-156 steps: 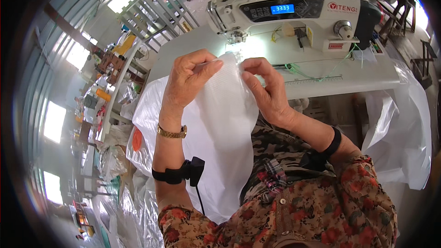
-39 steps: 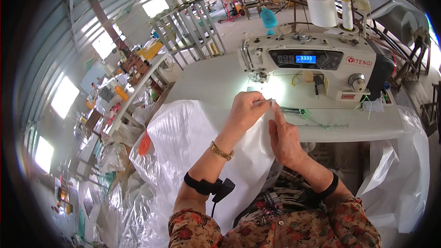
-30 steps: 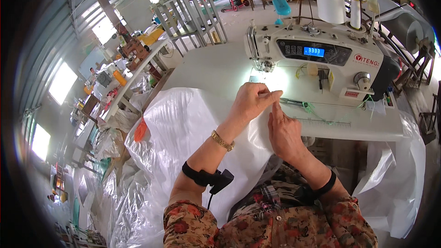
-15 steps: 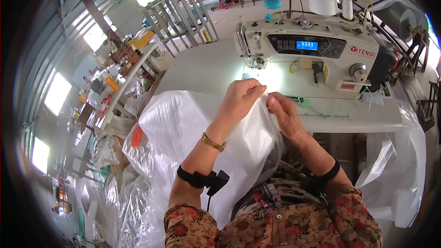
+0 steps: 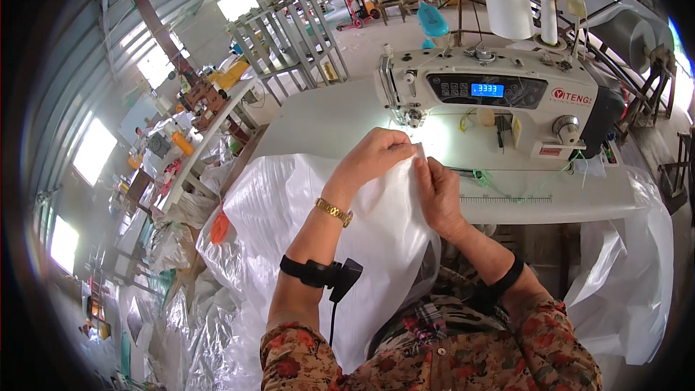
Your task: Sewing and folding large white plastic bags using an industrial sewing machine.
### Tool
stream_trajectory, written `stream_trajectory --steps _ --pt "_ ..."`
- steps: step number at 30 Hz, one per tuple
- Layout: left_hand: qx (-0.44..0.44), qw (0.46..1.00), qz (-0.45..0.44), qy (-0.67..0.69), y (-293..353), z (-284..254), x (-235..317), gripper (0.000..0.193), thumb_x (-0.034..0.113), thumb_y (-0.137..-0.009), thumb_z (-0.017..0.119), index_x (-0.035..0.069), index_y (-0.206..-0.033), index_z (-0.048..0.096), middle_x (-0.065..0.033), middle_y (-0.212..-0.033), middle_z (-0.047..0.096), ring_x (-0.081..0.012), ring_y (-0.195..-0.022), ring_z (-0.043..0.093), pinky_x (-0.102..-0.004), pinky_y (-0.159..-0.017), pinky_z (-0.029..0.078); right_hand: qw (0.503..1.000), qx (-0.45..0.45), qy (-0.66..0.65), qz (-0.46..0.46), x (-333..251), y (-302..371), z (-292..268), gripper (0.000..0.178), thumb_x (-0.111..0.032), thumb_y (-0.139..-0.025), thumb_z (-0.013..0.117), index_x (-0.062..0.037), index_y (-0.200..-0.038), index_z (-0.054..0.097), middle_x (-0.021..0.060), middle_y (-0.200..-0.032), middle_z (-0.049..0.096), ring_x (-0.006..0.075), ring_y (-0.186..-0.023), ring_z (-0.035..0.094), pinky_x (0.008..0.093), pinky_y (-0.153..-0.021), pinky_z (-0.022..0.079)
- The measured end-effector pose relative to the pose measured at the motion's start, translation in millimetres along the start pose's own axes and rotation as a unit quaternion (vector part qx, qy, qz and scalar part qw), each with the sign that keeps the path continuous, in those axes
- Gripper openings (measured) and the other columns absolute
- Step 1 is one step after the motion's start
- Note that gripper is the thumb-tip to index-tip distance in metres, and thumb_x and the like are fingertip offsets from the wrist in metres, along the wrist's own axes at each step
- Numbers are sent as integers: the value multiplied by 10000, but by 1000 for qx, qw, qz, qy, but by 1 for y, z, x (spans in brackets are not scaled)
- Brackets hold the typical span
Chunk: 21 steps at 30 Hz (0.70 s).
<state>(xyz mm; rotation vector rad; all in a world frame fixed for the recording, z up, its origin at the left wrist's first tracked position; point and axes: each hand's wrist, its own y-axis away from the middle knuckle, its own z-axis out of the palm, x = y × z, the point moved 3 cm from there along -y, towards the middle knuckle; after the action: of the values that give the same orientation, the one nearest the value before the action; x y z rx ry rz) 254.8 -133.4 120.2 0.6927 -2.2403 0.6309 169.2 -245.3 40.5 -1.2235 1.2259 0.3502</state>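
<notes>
A large sheet of shiny white woven plastic (image 5: 289,195) drapes from the table down over my lap. My left hand (image 5: 378,153) pinches its upper edge between thumb and fingers, just in front of the sewing machine's needle area. Close on the right, my right hand (image 5: 438,195) closes on the same edge, its thumb pointing up; part of its grip is hidden. Beyond both hands stands a white sewing machine (image 5: 499,94) with a lit blue display and a bright lamp shining on its bed.
A grey table (image 5: 311,119) carries the machine, with green thread ends (image 5: 481,177) near a printed ruler. White thread cones (image 5: 508,13) stand behind. More white plastic (image 5: 615,275) hangs at the right, and crumpled clear plastic (image 5: 195,333) lies at the left. A metal rack (image 5: 289,36) stands farther back.
My right hand has turned more upright and moved slightly down along the sheet's edge. My left hand keeps its pinch, nearly in place. The view has shifted slightly.
</notes>
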Motion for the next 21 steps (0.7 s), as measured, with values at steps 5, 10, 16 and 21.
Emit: stream_trajectory --steps 5,10,16,21 --pt "-15 999 -33 -22 -9 8 -26 311 147 -891 593 -19 -665 460 49 -601 327 -49 -600 291 -264 -510 266 964 -31 237 -117 3 5 7 316 -118 -937 506 84 -1179 518 157 -594 587 281 -531 606 398 -511 469" --pt "18 993 -89 -73 -17 15 -55 345 183 -872 599 -17 -648 428 30 -576 324 -65 -569 291 -285 -492 282 911 -140 369 -120 23 -2 18 555 -92 -884 501 145 -1363 351 139 -634 636 301 -560 640 397 -527 498" --pt "-4 995 -78 -61 -25 26 -77 336 219 -869 612 -56 -701 519 -92 -567 432 -130 -566 395 -337 -554 381 870 -178 446 -109 49 -11 30 536 -80 -877 491 134 -1348 350 131 -687 657 307 -601 653 401 -587 522" --pt "59 984 -28 -164 -33 31 -94 259 222 -865 574 -26 -798 615 -200 -736 614 -346 -700 590 -418 -668 462 927 -118 341 -107 69 -16 5 367 -229 -927 561 -23 -1230 555 143 -923 680 287 -861 659 407 -717 528"
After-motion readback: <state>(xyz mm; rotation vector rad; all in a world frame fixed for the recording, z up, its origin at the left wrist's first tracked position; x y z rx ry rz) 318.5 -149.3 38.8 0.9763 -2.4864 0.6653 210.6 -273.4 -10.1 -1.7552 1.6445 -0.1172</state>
